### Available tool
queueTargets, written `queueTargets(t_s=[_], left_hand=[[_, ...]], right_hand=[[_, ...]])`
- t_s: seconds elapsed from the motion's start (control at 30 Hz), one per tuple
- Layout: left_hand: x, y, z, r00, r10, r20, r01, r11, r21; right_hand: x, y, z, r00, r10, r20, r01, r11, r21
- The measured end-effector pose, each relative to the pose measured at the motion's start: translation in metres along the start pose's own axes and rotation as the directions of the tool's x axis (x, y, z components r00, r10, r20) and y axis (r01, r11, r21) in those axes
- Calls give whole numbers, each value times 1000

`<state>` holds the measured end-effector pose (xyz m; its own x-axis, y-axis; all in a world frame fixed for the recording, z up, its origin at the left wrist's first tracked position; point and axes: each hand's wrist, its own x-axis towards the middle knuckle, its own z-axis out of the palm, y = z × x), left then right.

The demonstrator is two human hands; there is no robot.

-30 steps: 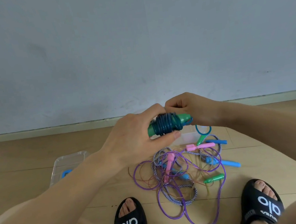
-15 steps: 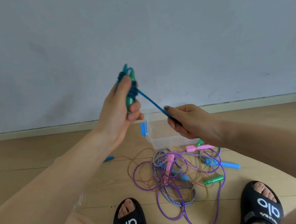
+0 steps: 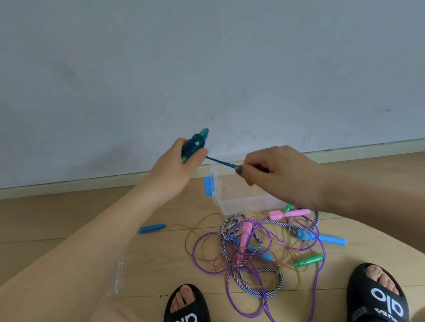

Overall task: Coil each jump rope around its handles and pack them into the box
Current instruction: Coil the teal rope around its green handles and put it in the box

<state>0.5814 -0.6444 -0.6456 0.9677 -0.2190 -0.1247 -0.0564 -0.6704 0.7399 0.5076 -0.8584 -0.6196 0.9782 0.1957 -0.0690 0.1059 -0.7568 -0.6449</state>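
My left hand grips a pair of green handles wrapped in dark blue rope, held up in front of the wall. A taut end of that blue rope runs right to my right hand, which pinches it. Below the hands stands a clear plastic box with a blue latch, open, on the wooden floor. In front of it lies a tangle of jump ropes: a purple cord, a striped blue-white rope, a thin orange one, with pink, blue and green handles.
A blue handle lies apart on the floor at the left. The clear lid lies by my left leg. My feet in black slides sit at the bottom edge. The wall and skirting close the far side.
Both hands came apart from holding the coil low; my left hand lifted the coiled handles, then lowered them a little, while my right hand pulled the rope's end out to the right.
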Motion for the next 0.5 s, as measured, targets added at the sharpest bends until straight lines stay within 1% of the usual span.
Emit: queueTargets(t_s=[0.03, 0.1, 0.2, 0.3, 0.4, 0.5], left_hand=[[-2, -2, 2, 999, 28, 26, -31, 992, 124], [-5, -3, 8, 995, 66, 81, -85, 963, 255], [-11, 1, 15, 980, 135, 143, -177, 923, 341], [-16, 8, 22, 958, 207, 200, -275, 861, 427], [-22, 16, 30, 954, 235, 188, -300, 799, 521], [-27, 24, 34, 952, 242, 187, -306, 782, 543]], right_hand=[[0, -1, -4, 1000, -8, -10, 7, 1000, -21], [0, -2, -12, 999, -46, -14, 46, 998, -51], [-2, -8, -20, 989, -145, -11, 143, 985, -100], [3, -13, -28, 975, -219, -51, 213, 973, -90], [8, -16, -31, 966, -257, -35, 254, 965, -69], [12, -18, -33, 969, -243, -36, 243, 970, -17]])
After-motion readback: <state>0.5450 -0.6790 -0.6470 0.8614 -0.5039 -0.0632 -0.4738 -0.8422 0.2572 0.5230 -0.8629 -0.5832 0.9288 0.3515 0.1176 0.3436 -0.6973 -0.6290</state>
